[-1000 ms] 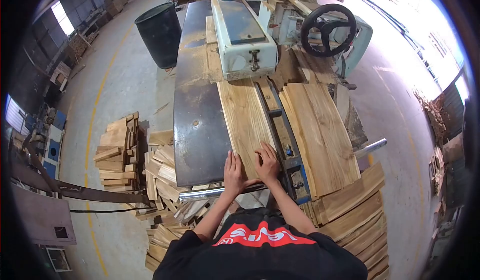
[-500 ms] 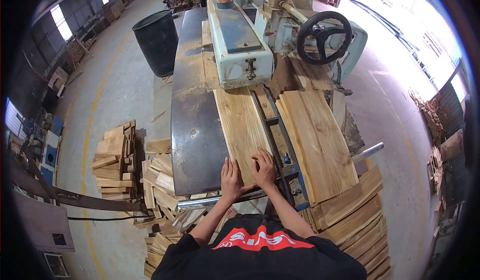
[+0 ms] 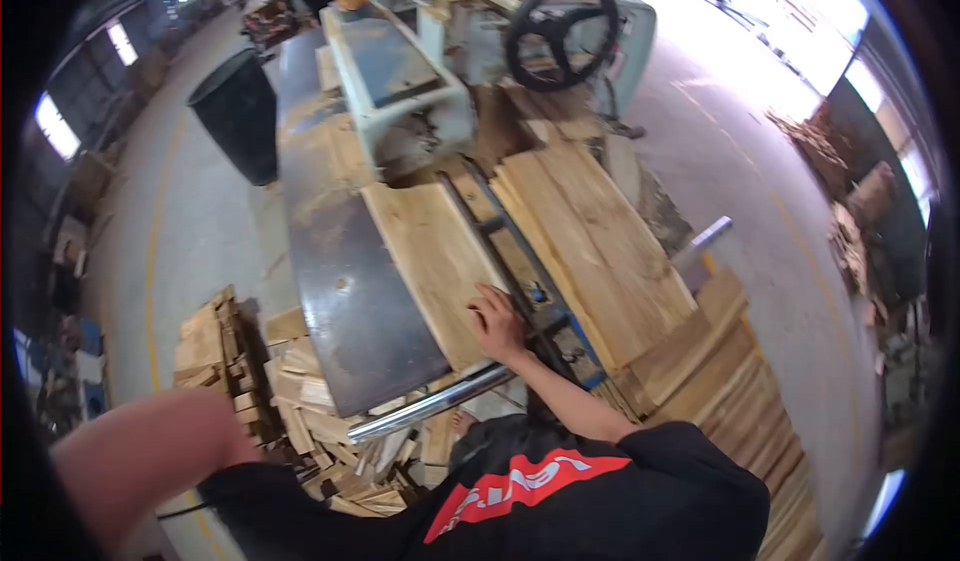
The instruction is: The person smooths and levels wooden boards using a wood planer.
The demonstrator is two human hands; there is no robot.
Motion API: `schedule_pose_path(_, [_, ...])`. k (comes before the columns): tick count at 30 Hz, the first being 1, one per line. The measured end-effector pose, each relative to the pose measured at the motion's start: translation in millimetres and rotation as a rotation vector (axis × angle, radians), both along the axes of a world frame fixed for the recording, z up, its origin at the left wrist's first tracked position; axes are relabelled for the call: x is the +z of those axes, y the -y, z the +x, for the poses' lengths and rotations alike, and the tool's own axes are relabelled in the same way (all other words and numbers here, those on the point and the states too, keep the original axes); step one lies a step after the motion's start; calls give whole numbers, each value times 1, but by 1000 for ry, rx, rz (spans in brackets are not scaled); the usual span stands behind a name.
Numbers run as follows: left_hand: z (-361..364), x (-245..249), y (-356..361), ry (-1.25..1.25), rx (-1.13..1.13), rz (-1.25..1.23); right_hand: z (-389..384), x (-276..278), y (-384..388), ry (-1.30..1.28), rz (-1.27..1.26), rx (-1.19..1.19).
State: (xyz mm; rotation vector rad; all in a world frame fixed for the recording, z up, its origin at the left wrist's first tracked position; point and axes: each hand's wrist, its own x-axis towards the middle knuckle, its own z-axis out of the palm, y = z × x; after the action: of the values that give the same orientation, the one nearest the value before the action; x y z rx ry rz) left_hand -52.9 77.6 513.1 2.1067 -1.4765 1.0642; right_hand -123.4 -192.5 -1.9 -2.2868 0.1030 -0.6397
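My right hand [image 3: 497, 325] rests on the near right part of a wooden board [image 3: 432, 251], its fingers a little curled and apart, not wrapped round anything. The board lies lengthwise on the machine table [image 3: 345, 291], its far end at the front of the pale green machine housing [image 3: 415, 131]. A dark metal guide rail [image 3: 510, 246] runs along the board's right side. At the lower left, only my bent left arm [image 3: 150, 451] shows, blurred; my left hand is outside the view.
Stacked boards [image 3: 590, 251] lie right of the rail, with more boards [image 3: 730, 371] below. A metal roller bar [image 3: 430, 404] crosses the table's near edge. Scrap wood [image 3: 320, 411] is piled on the floor at left. A black barrel [image 3: 237, 116] and black handwheel [image 3: 562, 33] stand farther off.
My left hand has left the board and gone out of view at the left, its arm swung outward. My right hand stays on the board. The camera has tilted and turned.
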Motion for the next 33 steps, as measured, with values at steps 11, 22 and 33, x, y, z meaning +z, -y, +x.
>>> schedule_pose_path(11, [24,8,83,30,-100,372,7,-27,2,73,-7,40])
schedule_pose_path(22, [31,-20,115,16,-114,346,2,-2,1,83,4,15])
schedule_pose_path(33, [-21,-347,89,-869,387,-428,-2,4,6,40,-13,50])
